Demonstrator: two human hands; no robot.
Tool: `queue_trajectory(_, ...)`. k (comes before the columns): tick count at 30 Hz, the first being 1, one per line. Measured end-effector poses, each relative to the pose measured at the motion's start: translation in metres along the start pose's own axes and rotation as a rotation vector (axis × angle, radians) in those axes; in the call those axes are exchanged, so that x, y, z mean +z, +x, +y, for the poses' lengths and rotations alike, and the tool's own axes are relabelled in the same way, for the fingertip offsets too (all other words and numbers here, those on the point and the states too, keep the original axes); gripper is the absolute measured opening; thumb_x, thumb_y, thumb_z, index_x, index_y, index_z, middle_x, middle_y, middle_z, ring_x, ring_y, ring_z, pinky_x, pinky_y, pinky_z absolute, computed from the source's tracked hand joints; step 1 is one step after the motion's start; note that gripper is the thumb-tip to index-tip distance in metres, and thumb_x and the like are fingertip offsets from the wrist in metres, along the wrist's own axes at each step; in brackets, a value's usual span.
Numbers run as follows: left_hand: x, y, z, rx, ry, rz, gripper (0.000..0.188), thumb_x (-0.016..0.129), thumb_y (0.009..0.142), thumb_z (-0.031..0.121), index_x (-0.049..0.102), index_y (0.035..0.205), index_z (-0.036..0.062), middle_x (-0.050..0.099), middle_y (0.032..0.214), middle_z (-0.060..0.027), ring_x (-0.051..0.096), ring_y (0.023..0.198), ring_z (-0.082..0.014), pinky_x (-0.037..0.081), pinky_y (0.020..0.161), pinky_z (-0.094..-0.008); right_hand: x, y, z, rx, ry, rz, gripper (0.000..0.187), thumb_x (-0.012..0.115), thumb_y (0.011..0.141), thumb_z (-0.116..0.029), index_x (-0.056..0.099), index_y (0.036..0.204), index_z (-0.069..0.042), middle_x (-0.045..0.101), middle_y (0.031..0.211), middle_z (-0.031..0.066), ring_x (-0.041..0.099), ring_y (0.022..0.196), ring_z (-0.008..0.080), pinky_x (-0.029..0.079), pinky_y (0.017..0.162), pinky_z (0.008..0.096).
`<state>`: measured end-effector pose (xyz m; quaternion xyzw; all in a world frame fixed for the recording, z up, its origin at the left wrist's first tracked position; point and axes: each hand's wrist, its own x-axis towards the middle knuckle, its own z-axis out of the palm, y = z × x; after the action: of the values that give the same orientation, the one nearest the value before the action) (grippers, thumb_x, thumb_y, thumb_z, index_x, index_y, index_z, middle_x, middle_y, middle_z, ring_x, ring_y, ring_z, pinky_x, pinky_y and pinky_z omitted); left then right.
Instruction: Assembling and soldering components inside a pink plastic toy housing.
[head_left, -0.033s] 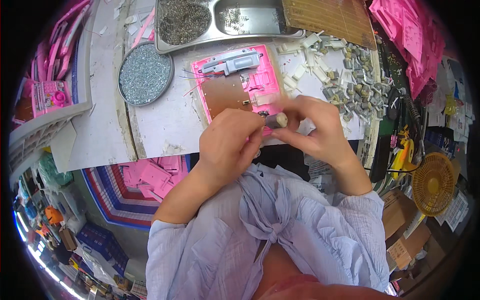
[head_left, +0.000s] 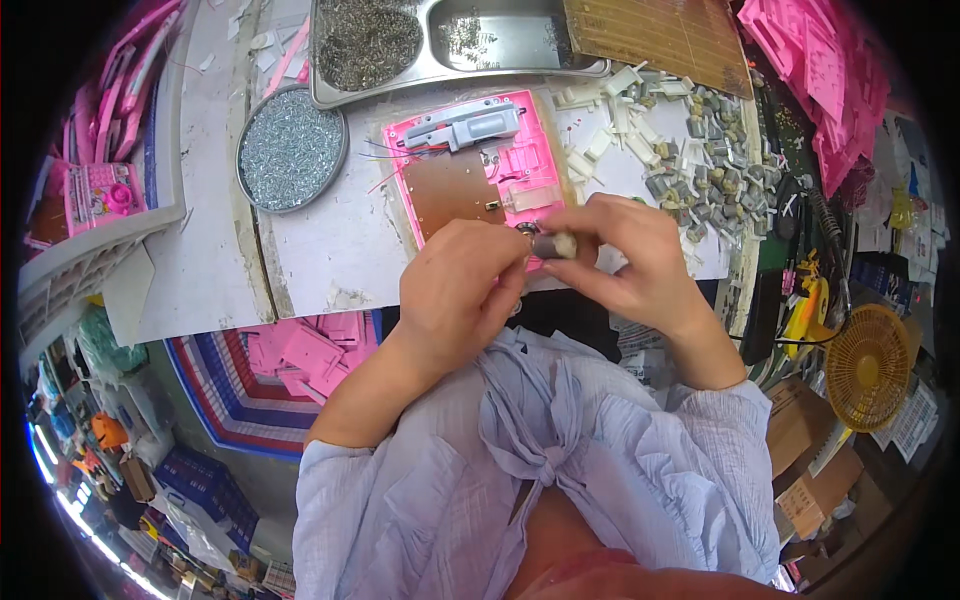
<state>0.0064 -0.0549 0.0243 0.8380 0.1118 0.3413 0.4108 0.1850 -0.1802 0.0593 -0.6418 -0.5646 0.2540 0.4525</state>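
My left hand (head_left: 462,275) is closed, its fingertips at the dark inner end of a small grey cylinder (head_left: 545,246) with a pale tan end. Around that pale end curl the thumb and fingers of my right hand (head_left: 630,250). Both hands are over the near edge of an open pink plastic casing (head_left: 535,150). Inside the casing are a brown board (head_left: 450,190), a grey plastic housing (head_left: 480,128), a clear plastic piece (head_left: 530,197) and thin red and dark wires. My hands hide the casing's near corner.
A round dish of silvery screws (head_left: 292,150) is at left, near a steel tray (head_left: 425,80) of tiny metal parts. Grey cylinders with white plastic pieces (head_left: 705,170) are heaped at right. Cardboard (head_left: 660,40) lies behind; a striped bin (head_left: 215,400) of pink parts stands below.
The fingers of my right hand have shifted slightly at the cylinder, and its pale end has turned a little and looks blurred. My left hand stays almost in place.
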Motion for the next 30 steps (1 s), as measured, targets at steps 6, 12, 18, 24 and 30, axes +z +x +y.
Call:
queue_trajectory(6,-0.008,-0.001,0.0,-0.171,-0.29,-0.035,0.024,0.077,0.078,-0.006,0.067,0.098,0.0032,0.072,0.096,-0.0115,0.07,0.086,-0.0268,0.056,0.076,-0.0351,0.002,0.0,0.012,-0.364,-0.128,-0.009,0.041,0.083,0.069,-0.001,0.072,0.108,-0.006,0.072,0.094,0.0107,0.068,0.076,0.0265,0.054,0.064,0.0353)
queue_trajectory(12,-0.017,-0.001,0.0,-0.097,-0.15,-0.06,0.023,0.078,0.079,-0.005,0.066,0.097,0.0012,0.065,0.111,-0.0165,0.066,0.1,-0.0285,0.054,0.081,-0.0342,0.012,-0.001,0.008,-0.378,-0.067,0.017,0.038,0.083,0.071,-0.001,0.072,0.108,-0.006,0.07,0.093,0.0094,0.067,0.078,0.0264,0.055,0.066,0.0362)
queue_trajectory(18,-0.015,-0.005,0.002,-0.161,-0.124,-0.079,0.015,0.074,0.084,0.0,0.064,0.095,0.0022,0.056,0.117,-0.0162,0.057,0.107,-0.0277,0.048,0.091,-0.0349,0.014,-0.002,0.006,-0.322,-0.077,0.047,0.041,0.083,0.072,-0.001,0.07,0.111,-0.003,0.071,0.095,0.0108,0.069,0.084,0.028,0.057,0.072,0.0376)
queue_trajectory(24,-0.011,-0.007,-0.001,-0.164,-0.126,-0.014,0.017,0.076,0.083,-0.002,0.066,0.096,0.0004,0.057,0.115,-0.0164,0.06,0.102,-0.0266,0.051,0.086,-0.0339,0.015,0.0,0.014,-0.365,-0.073,0.063,0.042,0.081,0.074,0.002,0.069,0.114,-0.001,0.073,0.103,0.0145,0.072,0.091,0.0306,0.059,0.077,0.0384)
queue_trajectory(30,-0.009,-0.008,-0.005,-0.244,-0.205,0.137,0.015,0.074,0.084,-0.006,0.07,0.097,0.0,0.058,0.112,-0.0136,0.059,0.097,-0.0182,0.051,0.075,-0.0273,0.011,-0.004,0.025,-0.337,-0.077,0.094,0.04,0.079,0.076,0.006,0.067,0.114,0.0,0.074,0.109,0.0193,0.074,0.094,0.0324,0.06,0.078,0.0375)
